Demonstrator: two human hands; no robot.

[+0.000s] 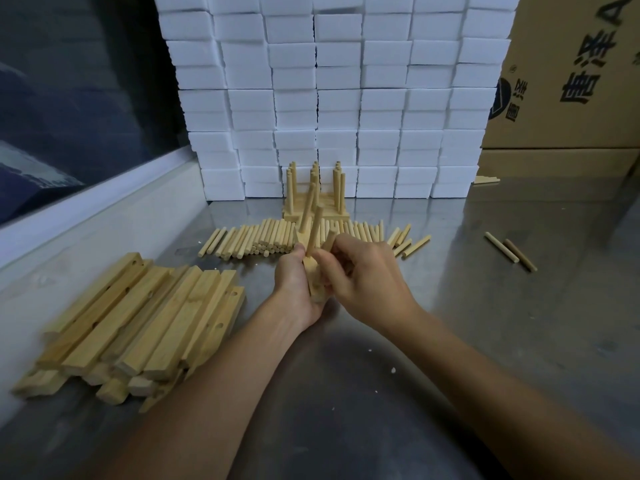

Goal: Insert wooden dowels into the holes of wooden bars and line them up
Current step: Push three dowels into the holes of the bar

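The left hand (298, 282) grips a wooden bar (316, 285) running away from the person above the table (485, 306), two dowels standing in it. The right hand (360, 271) pinches a third dowel (329, 241), apparently over the nearest hole.

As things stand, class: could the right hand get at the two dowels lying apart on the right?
Probably not yet: the way across the metal table to the two dowels looks free, but the right hand is pinching a dowel.
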